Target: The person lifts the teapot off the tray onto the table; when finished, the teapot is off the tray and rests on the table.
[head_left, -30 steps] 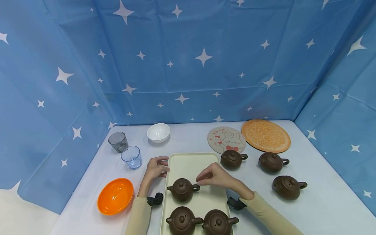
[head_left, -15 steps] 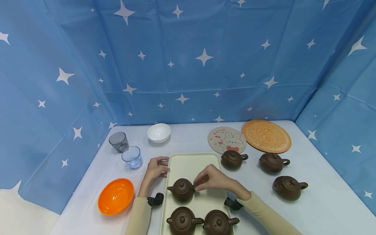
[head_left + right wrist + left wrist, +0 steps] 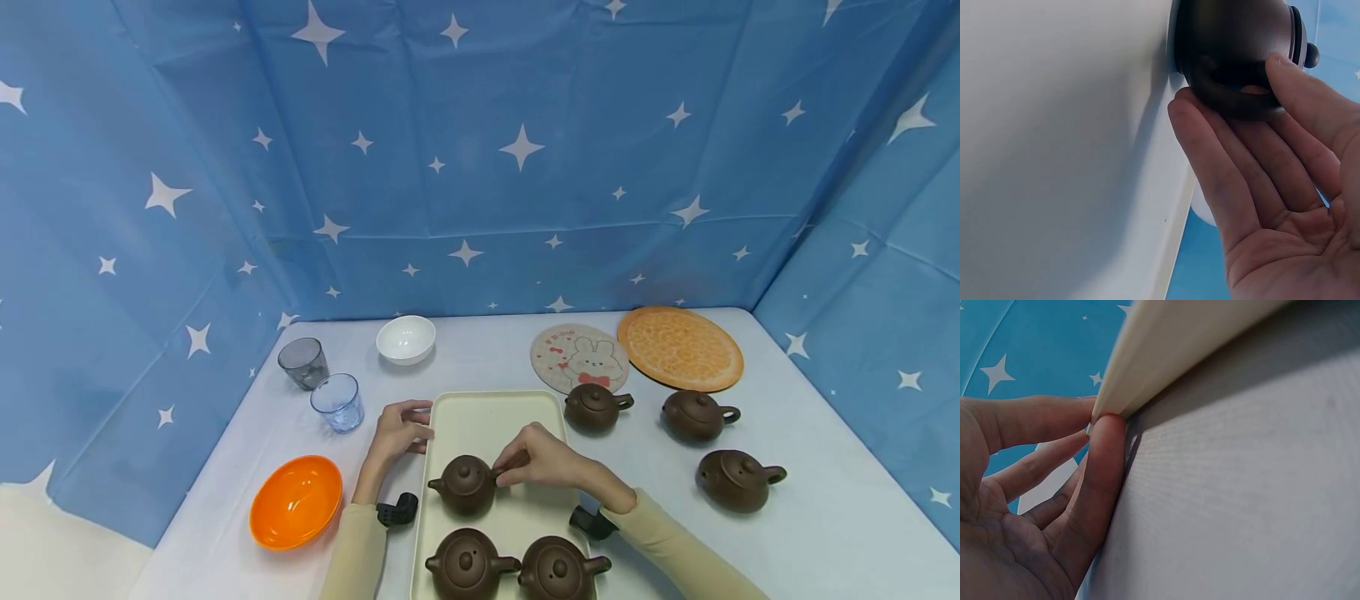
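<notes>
- Head view: the right hand (image 3: 543, 458), at lower centre of the frame, pinches the loop handle of a brown clay teapot (image 3: 465, 484) between thumb and fingertips; its grip is closed on that handle. The teapot is round, matte, with a knobbed lid, and it stands on the middle of a pale cream tray (image 3: 486, 417) at the bottom centre.
- Head view: the left hand (image 3: 397, 432) sits at the tray's upper left edge, fingers curled loosely against the rim. Two more teapots (image 3: 463, 567) stand on the tray's near end; three others (image 3: 596, 407) stand on the white surface (image 3: 810, 533) to the right.
- Head view: at left are an orange bowl (image 3: 296, 502), a clear blue cup (image 3: 337, 402), a grey cup (image 3: 303, 362) and a white bowl (image 3: 405, 338); upper right hold a round rabbit mat (image 3: 578, 357) and an orange mat (image 3: 680, 347).
- Left wrist view: only here is it plain that the thumb and forefinger of the left hand (image 3: 1035, 506) clasp the tray's thin smooth rim (image 3: 1166, 350), above the finely woven surface (image 3: 1241, 500).
- Right wrist view: close up, the right hand (image 3: 1272, 187) has fingertips under the teapot's glossy dark handle (image 3: 1241, 103) and the thumb on top, the pot's body (image 3: 1235, 31) resting on the smooth tray (image 3: 1054, 125).
</notes>
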